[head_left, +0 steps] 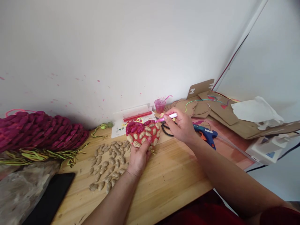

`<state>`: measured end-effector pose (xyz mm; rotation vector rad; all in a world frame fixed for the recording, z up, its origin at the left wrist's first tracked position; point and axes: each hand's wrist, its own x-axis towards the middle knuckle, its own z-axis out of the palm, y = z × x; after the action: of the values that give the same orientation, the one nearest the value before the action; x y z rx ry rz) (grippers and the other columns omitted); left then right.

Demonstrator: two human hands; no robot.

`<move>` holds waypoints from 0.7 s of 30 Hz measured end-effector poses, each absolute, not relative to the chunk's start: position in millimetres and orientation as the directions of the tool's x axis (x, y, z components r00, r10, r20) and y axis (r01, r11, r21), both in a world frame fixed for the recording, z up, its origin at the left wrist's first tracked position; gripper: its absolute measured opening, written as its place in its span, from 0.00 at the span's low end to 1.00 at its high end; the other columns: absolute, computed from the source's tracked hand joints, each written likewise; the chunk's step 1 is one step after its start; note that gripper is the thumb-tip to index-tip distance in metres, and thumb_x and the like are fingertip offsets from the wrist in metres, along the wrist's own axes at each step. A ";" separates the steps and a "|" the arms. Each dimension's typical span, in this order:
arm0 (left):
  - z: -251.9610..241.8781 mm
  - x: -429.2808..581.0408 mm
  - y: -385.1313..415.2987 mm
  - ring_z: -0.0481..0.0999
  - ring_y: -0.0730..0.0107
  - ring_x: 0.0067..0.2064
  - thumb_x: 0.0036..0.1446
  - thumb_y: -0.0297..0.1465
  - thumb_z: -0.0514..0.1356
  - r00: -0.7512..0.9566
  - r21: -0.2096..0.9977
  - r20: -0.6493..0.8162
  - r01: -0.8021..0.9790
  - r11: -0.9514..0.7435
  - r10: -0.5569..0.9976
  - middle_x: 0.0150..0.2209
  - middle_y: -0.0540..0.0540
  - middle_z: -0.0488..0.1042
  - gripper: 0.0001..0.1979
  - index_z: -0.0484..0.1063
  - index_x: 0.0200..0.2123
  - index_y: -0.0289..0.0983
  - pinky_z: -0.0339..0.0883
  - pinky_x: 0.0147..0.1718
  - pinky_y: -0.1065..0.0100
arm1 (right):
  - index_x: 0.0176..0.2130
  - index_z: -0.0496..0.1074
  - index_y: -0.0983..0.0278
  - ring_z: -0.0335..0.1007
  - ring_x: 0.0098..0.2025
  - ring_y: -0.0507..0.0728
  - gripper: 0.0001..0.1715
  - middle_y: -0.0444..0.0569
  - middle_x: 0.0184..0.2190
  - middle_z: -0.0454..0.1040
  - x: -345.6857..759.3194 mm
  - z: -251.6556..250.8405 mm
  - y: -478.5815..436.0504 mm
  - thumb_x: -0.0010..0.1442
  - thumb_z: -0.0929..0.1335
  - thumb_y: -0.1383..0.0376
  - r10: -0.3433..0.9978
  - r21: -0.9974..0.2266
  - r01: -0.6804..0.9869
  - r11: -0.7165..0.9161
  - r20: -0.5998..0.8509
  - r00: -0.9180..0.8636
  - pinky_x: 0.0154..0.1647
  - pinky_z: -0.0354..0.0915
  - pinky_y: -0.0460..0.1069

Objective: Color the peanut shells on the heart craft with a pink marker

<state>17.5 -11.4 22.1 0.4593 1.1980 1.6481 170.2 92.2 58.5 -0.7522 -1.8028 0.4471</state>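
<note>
My left hand (139, 156) grips the lower edge of a red heart-shaped piece (154, 130) covered with whole peanuts. The peanuts along its top are painted magenta, while the lower ones keep their tan shells. In my right hand (181, 126) is a slim pink-and-white paintbrush (172, 116), pinched between thumb and fingers. Its magenta-coloured tip is close to the heart's upper right edge; I cannot tell whether it touches. Behind the heart stands a small clear cup (159, 105) smeared with pink paint. Loose peanuts (112, 161) lie spread on the wooden table (164, 187) left of my left hand.
Black-handled scissors (167, 133) and a blue glue gun (205, 134) lie around my right hand. Magenta-painted pieces (39, 129) are stacked at left, by a plastic bag (28, 190) and a black flat object (51, 197). Cardboard (225, 112) covers the right back. A paint-spotted wall (93, 62) rises behind.
</note>
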 end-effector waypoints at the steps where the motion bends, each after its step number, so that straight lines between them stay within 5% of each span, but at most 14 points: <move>1: 21.4 17.4 -11.1 0.84 0.56 0.46 0.38 0.40 0.81 -0.415 0.872 -0.227 -0.490 -0.006 0.881 0.40 0.42 0.85 0.26 0.80 0.39 0.38 0.79 0.40 0.65 | 0.37 0.71 0.59 0.73 0.35 0.55 0.07 0.46 0.33 0.78 170.2 58.5 92.2 0.69 0.69 0.61 0.676 -0.621 0.271 0.735 0.700 -0.228 0.38 0.65 0.51; 10: 13.8 15.6 -10.7 0.84 0.52 0.50 0.40 0.42 0.80 -0.420 0.893 -0.223 -0.449 0.012 0.880 0.45 0.42 0.86 0.28 0.82 0.45 0.39 0.79 0.45 0.62 | 0.38 0.71 0.59 0.73 0.37 0.59 0.03 0.48 0.34 0.78 168.6 55.8 90.0 0.67 0.69 0.64 0.585 -0.485 0.342 0.805 0.746 -0.319 0.41 0.66 0.54; 21: 15.0 15.1 -10.7 0.84 0.51 0.51 0.41 0.39 0.80 -0.391 0.887 -0.231 -0.461 0.028 0.891 0.47 0.41 0.86 0.25 0.83 0.44 0.40 0.78 0.49 0.60 | 0.38 0.71 0.58 0.74 0.39 0.60 0.03 0.49 0.35 0.80 168.6 57.7 89.0 0.67 0.69 0.63 0.579 -0.475 0.339 0.812 0.730 -0.364 0.41 0.67 0.56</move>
<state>15.1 -10.7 15.0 0.5135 1.2161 1.5989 168.6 89.0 57.7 -0.6832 -1.9843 0.2979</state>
